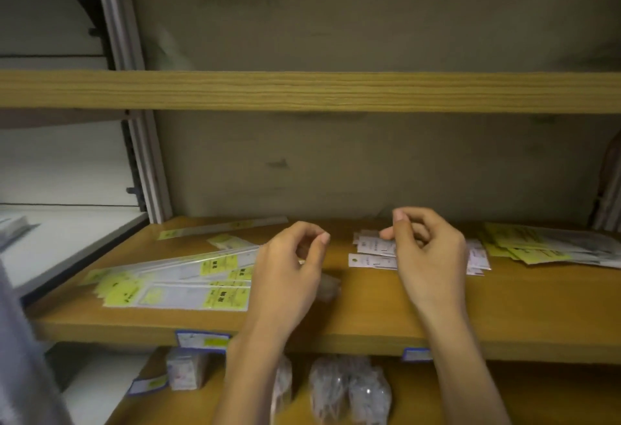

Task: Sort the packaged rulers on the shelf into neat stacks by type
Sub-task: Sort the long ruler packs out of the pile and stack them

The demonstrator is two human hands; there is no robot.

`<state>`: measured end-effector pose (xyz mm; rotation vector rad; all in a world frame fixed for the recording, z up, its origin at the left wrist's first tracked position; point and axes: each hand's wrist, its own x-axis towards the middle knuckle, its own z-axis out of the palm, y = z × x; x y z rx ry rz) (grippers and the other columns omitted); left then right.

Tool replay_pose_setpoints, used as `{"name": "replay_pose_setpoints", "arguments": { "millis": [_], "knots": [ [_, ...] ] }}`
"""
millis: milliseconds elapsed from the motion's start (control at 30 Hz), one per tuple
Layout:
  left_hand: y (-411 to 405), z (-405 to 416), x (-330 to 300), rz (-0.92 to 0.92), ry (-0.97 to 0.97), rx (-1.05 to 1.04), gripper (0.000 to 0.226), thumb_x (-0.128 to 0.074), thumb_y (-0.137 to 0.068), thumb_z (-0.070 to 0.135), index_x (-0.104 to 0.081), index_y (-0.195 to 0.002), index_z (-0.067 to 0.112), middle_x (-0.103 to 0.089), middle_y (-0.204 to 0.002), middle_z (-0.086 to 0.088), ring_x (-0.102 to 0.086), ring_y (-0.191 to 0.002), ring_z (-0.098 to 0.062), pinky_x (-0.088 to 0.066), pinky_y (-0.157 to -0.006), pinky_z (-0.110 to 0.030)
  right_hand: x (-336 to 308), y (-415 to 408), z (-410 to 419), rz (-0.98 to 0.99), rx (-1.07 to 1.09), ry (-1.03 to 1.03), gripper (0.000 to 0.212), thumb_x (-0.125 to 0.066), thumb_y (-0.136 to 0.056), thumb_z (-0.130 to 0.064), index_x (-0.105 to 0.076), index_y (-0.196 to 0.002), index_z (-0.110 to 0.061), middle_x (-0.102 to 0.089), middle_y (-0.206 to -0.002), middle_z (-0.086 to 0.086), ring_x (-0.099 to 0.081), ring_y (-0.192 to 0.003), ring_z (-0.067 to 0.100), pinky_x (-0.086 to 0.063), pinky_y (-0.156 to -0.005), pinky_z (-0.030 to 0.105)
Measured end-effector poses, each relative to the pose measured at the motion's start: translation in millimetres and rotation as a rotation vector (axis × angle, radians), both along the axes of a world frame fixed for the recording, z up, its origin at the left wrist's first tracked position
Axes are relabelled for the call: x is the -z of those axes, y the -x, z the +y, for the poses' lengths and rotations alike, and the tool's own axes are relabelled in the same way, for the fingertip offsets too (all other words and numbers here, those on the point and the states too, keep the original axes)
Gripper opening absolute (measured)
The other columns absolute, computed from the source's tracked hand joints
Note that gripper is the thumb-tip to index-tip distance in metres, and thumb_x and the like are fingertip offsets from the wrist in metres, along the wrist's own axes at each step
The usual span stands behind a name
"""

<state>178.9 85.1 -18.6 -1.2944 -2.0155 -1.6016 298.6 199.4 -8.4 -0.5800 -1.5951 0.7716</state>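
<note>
A fanned pile of long clear ruler packs with yellow-green labels (188, 281) lies on the left of the wooden shelf (369, 320). One long ruler pack (221, 228) lies apart near the back. A stack of short white-labelled packs (373, 253) sits mid-shelf. More yellow-labelled packs (551, 246) lie at the right. My left hand (285, 276) hovers over the right end of the left pile, fingers loosely curled, holding nothing. My right hand (426, 249) hovers over the white-labelled stack, fingers loosely curled, nothing visibly held.
An upper shelf board (309, 91) spans overhead. The lower shelf holds a small box (186, 372) and clear bagged items (349, 387). Blue price tags (201, 340) sit on the shelf's front edge. A metal upright (148, 169) stands at the left.
</note>
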Motion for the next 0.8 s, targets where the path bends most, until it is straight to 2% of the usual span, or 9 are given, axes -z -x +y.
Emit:
{"name": "replay_pose_setpoints", "arguments": {
  "millis": [133, 267, 367, 467, 533, 633, 800],
  "knots": [
    [43, -42, 6, 0.039, 0.064, 0.002, 0.006, -0.061, -0.092, 0.03, -0.065, -0.087, 0.028, -0.065, -0.078, 0.018, -0.059, -0.075, 0.0, -0.047, -0.063, -0.022, 6, 31, -33, 0.015, 0.033, 0.033, 0.014, -0.057, -0.096, -0.021, -0.067, -0.087, -0.022, -0.069, -0.068, -0.008, -0.064, -0.065, 0.006, -0.048, -0.059, 0.019],
    [79, -72, 12, 0.057, 0.127, -0.037, 0.002, -0.063, -0.091, 0.028, -0.064, -0.09, 0.03, -0.065, -0.081, 0.018, -0.058, -0.074, 0.0, -0.049, -0.065, -0.028, 2, 48, -56, 0.046, 0.066, 0.059, 0.015, -0.057, -0.096, -0.021, -0.066, -0.084, -0.023, -0.069, -0.068, -0.007, -0.062, -0.062, 0.017, -0.045, -0.054, 0.015],
    [99, -83, 16, 0.049, 0.18, -0.045, 0.008, -0.064, -0.09, 0.027, -0.062, -0.094, 0.034, -0.065, -0.086, 0.019, -0.059, -0.077, 0.001, -0.05, -0.066, -0.028, 0, 58, -65, 0.045, 0.079, 0.059, 0.014, -0.057, -0.096, -0.021, -0.068, -0.087, -0.018, -0.069, -0.068, -0.007, -0.057, -0.054, 0.013, -0.041, -0.049, 0.015],
    [111, -89, 18, 0.043, 0.19, -0.033, 0.017, -0.065, -0.089, 0.024, -0.059, -0.095, 0.039, -0.064, -0.088, 0.022, -0.058, -0.077, 0.003, -0.044, -0.063, -0.016, -1, 69, -68, 0.018, 0.092, 0.064, 0.015, -0.056, -0.096, -0.023, -0.068, -0.088, -0.018, -0.07, -0.068, -0.007, -0.05, -0.047, 0.005, -0.044, -0.049, 0.026],
    [117, -91, 20, 0.037, 0.205, -0.034, 0.017, -0.065, -0.089, 0.023, -0.061, -0.097, 0.037, -0.064, -0.088, 0.022, -0.058, -0.078, 0.004, -0.043, -0.063, -0.015, -1, 77, -69, 0.008, 0.094, 0.075, 0.014, -0.056, -0.096, -0.023, -0.068, -0.088, -0.021, -0.07, -0.069, -0.007, -0.056, -0.052, 0.007, -0.051, -0.056, 0.036],
    [127, -92, 20, 0.026, 0.219, -0.05, 0.015, -0.065, -0.089, 0.025, -0.062, -0.1, 0.035, -0.064, -0.089, 0.021, -0.058, -0.08, 0.003, -0.048, -0.067, -0.022, -3, 88, -70, 0.008, 0.067, 0.084, 0.015, -0.057, -0.096, -0.023, -0.066, -0.085, -0.024, -0.07, -0.067, -0.006, -0.062, -0.06, 0.017, -0.055, -0.063, 0.045],
    [144, -95, 16, 0.05, 0.226, -0.083, 0.015, -0.065, -0.089, 0.024, -0.06, -0.097, 0.036, -0.063, -0.09, 0.02, -0.058, -0.083, 0.0, -0.047, -0.068, -0.021, -4, 105, -72, -0.039, 0.017, 0.078, 0.013, -0.056, -0.096, -0.022, -0.066, -0.088, -0.026, -0.07, -0.068, -0.008, -0.064, -0.065, 0.02, -0.056, -0.065, 0.046]
  ]
}}
